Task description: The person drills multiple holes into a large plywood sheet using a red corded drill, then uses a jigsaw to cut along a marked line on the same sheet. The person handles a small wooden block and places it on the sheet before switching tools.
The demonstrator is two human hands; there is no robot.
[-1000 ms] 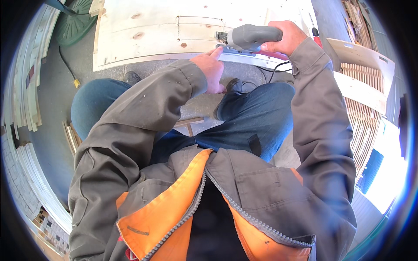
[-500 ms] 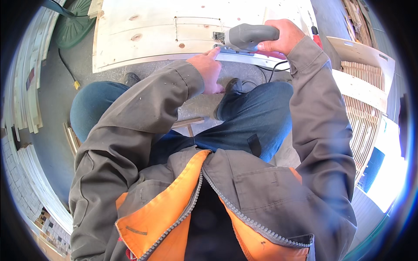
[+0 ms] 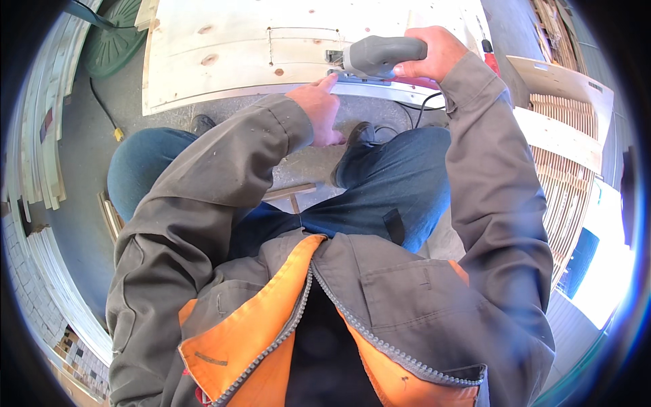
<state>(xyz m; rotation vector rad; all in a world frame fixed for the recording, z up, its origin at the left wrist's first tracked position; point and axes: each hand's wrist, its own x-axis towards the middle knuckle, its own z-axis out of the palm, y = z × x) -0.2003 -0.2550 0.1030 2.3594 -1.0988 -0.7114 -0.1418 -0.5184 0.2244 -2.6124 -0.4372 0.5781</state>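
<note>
Head view: the right hand (image 3: 434,54) is wrapped around the grey handle of a power saw (image 3: 376,57), fingers closed firmly on the grip, the thumb lying along its underside. The tool appears to be a jigsaw, though its blade is hidden behind the body. The saw rests on a pale wooden panel (image 3: 224,61) with several dark knots, positioned at the panel's near edge toward its right end. A thin cut line (image 3: 298,30), rectangular in outline, runs across the panel to the left of the saw. The left hand (image 3: 319,108) is located just below and to the left of the saw; its index finger is extended and touches the near edge of the panel beside the saw base, the remaining fingers curled loosely and holding nothing. A black cord (image 3: 424,108) drops from beneath the panel edge close to the right wrist. Both forearms are covered by grey jacket sleeves (image 3: 224,176). Below the panel are blue jeans (image 3: 380,183) and dark shoes (image 3: 352,139) on a grey floor (image 3: 108,108). Stacked wooden slats (image 3: 563,156) stand at the right.
</note>
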